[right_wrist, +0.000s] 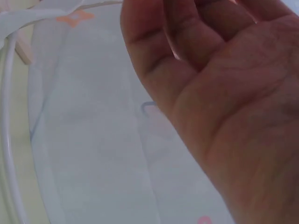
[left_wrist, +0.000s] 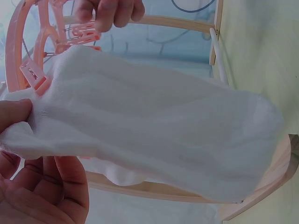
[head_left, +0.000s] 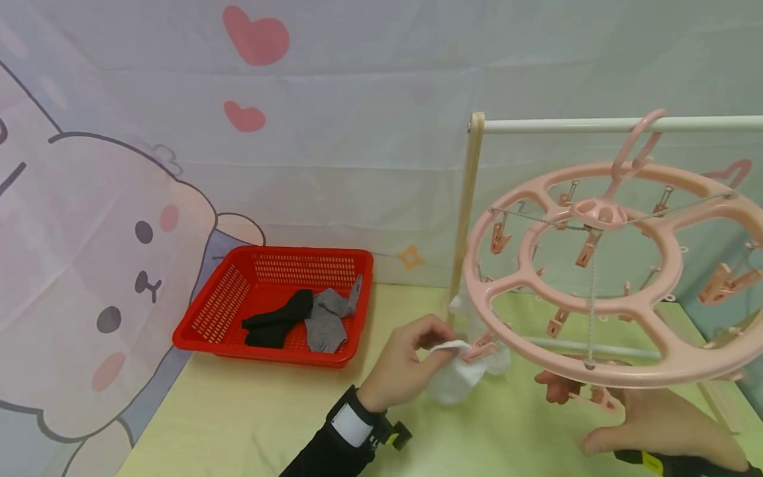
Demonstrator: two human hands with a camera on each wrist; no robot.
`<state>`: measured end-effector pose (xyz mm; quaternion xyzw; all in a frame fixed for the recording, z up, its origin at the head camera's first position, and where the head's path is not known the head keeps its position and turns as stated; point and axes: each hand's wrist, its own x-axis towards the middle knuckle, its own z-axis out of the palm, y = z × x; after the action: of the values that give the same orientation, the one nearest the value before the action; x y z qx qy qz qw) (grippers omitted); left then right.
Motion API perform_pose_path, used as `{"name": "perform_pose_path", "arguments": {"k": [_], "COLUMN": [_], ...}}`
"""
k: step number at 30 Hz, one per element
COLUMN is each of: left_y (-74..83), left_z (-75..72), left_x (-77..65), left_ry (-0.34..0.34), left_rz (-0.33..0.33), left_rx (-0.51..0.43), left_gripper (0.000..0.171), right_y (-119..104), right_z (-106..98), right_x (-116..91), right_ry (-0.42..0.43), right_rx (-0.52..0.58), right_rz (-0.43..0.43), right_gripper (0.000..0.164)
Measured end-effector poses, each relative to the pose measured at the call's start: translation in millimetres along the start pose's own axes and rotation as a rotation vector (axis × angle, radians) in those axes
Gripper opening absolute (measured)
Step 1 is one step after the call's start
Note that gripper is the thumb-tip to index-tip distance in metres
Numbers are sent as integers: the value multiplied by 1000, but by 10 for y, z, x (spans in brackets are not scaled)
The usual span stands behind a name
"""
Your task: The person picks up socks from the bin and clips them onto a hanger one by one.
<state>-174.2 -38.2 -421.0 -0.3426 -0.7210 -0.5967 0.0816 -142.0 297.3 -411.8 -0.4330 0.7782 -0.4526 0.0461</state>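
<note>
The pink hanger (head_left: 608, 307) is getting chopped off at 3 o'clock in the head view, and it's kinda blocking the right hand (head_left: 650, 422) around its 6 o'clock.

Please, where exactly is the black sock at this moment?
In the head view, the black sock lies inside the red basket, to the left of the person's left hand, with the grey sock just to its right.

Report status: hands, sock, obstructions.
Left hand pinches white sock. Right hand under pink hanger. Pink clip at sock's edge. Hanger rim partly hides right hand, head view.
</note>
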Motion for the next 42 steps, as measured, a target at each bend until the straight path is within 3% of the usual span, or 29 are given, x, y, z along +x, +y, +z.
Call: {"name": "perform_pose_path", "arguments": {"k": [2, 5, 9, 17, 20, 25, 27, 34, 40, 42], "left_y": [28, -25, -163, -225, -219, -219, -217, -204, -242, -266], "left_z": [-7, -9, -11, -32, -38, -41, -41, -47, -45, -36], "left_x": [2, 2, -3, -9, -8, -11, -12, -8, -13, -14], "left_ry": [4, 7, 3, -8, -9, -13, -17, -35, -54, -65], "left_rz": [2, 0, -3, -10, -18, -27, -29, -27, -32, -35], "left_rx": [3, 9, 9, -4, 1, 6, 5, 18, 20, 21], "left_gripper": [12, 12, 13, 10, 9, 11, 11, 11, 13, 13], "right_y": [-29, -56, -147, -231, -255, -248, -238, -247, -252, -265], "right_z": [-8, 6, 42, 107, 140, 184, 197, 252, 329, 362], "right_x": [-11, 44, 97, 170, 222, 317, 335, 332, 455, 474], "right_ry": [-5, -29, 25, 58, 64, 19, -8, -26, -58, -31], "right_rx": [-36, -1, -71, -79, -1, 301, 362, 376, 423, 374], "right_rz": [-5, -73, -5, -20, -52, -156, -180, -176, -265, -232], "right_gripper": [84, 64, 50, 46, 44, 35, 33, 43, 39, 38]}}
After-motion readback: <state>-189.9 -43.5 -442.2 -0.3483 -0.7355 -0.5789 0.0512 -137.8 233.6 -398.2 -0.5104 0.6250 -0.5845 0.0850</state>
